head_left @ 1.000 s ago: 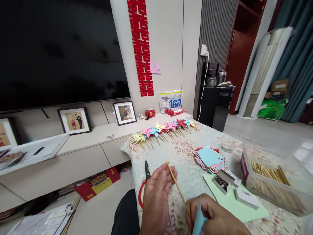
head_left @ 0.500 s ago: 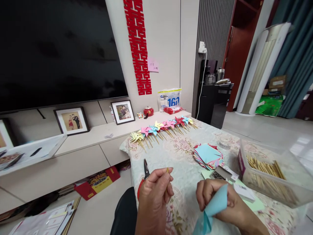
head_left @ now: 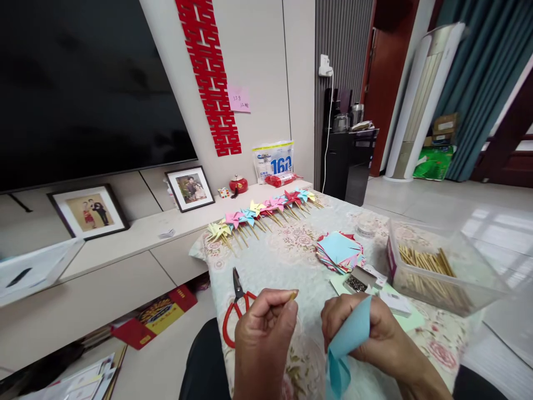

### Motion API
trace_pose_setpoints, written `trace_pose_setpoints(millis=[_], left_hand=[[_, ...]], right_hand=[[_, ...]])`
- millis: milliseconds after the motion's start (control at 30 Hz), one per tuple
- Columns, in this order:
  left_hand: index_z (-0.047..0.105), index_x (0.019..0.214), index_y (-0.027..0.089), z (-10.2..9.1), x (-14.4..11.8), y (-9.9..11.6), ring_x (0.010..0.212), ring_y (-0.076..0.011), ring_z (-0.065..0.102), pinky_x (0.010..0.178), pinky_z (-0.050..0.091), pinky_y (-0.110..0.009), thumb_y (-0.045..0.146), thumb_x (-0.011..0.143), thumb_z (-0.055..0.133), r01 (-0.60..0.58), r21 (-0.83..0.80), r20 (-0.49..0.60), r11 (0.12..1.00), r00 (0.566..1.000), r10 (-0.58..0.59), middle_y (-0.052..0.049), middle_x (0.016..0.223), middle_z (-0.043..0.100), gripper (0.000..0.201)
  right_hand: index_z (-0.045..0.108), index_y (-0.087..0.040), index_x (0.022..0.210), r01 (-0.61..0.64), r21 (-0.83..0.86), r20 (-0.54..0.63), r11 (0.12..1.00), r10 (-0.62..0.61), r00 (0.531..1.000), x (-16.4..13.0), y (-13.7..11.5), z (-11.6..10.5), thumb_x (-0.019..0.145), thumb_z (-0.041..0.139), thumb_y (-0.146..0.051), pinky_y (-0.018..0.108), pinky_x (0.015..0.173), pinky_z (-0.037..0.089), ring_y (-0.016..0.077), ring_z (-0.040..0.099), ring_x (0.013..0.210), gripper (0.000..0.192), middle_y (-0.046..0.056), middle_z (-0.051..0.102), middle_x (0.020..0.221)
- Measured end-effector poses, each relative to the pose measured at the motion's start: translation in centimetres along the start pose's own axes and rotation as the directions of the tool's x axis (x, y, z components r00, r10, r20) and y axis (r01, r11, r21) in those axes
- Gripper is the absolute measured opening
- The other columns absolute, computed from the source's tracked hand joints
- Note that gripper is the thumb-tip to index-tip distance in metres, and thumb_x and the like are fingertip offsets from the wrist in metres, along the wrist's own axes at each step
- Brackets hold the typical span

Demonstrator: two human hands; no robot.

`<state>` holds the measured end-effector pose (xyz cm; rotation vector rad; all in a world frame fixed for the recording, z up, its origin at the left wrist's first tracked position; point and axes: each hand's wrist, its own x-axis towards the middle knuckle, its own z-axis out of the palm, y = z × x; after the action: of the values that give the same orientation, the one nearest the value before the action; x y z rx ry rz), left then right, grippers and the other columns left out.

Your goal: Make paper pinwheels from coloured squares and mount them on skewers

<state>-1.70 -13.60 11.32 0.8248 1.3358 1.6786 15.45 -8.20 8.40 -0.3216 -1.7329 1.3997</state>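
Observation:
My left hand [head_left: 268, 325] is closed, pinching a thin wooden stick [head_left: 293, 295]; only its tan tip shows between thumb and forefinger. To the right, my right hand [head_left: 362, 333] is closed on a light blue paper pinwheel [head_left: 353, 333], whose folded blades hang down past the fingers. Red-handled scissors [head_left: 237, 297] lie just left of my left hand, blades pointing away. Beyond my right hand sits a small open box of dark metal pins [head_left: 356, 283]. A stack of cut coloured paper squares [head_left: 339, 249], blue on top, lies behind it.
A row of finished pinwheels [head_left: 254, 212] on sticks lies along the table's far edge. A clear plastic bin [head_left: 433, 294] of wooden sticks stands at the right. Behind the floral tablecloth [head_left: 287, 264] runs a white cabinet [head_left: 137, 239] with framed photos.
The view has turned slightly right. My left hand has rotated, so less of the stick shows. My right hand keeps the blue pinwheel, and the scissors' red handles are more visible.

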Motion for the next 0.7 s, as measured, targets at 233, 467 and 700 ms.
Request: trace_pose_setpoints(millis=[233, 467, 700], left_hand=[[0.078, 0.073, 0.021, -0.6, -0.2, -0.5, 0.071, -0.0162, 0.065, 0.062, 0.052, -0.021, 0.026, 0.071, 0.077, -0.270, 0.142, 0.082, 0.952, 0.962, 0.261, -0.004, 0.077, 0.070, 0.006], [0.078, 0.082, 0.019, -0.2, -0.6, -0.9, 0.060, -0.0122, 0.056, 0.056, 0.047, -0.020, 0.035, 0.072, 0.081, 0.052, -0.007, 0.175, 0.999, 0.983, -0.050, -0.002, 0.067, 0.066, 0.020], [0.076, 0.081, 0.017, -0.8, -0.4, -2.0, 0.062, -0.0120, 0.054, 0.058, 0.045, -0.021, 0.041, 0.069, 0.085, 0.158, -0.072, 0.266, 0.985, 0.955, -0.134, -0.003, 0.070, 0.066, 0.028]], right_hand=[[0.070, -0.020, 0.085, 0.155, -0.258, -0.072, 0.954, -0.179, 0.981, 0.3, -1.7, 0.7, 0.097, 0.057, -0.025, 0.026, 0.068, 0.049, 0.0141, 0.064, 0.074, 0.018, 0.004, 0.067, 0.081], [0.068, -0.020, 0.084, 0.232, -0.427, -0.118, 0.874, -0.308, 0.944, 0.6, -2.3, 1.3, 0.096, 0.056, -0.016, 0.025, 0.064, 0.047, 0.0132, 0.061, 0.071, 0.017, 0.002, 0.063, 0.079], [0.069, -0.021, 0.086, 0.235, -0.425, -0.163, 0.874, -0.329, 0.930, 0.6, -2.0, 1.2, 0.096, 0.057, -0.016, 0.029, 0.066, 0.048, 0.0158, 0.061, 0.074, 0.016, 0.003, 0.062, 0.079]])
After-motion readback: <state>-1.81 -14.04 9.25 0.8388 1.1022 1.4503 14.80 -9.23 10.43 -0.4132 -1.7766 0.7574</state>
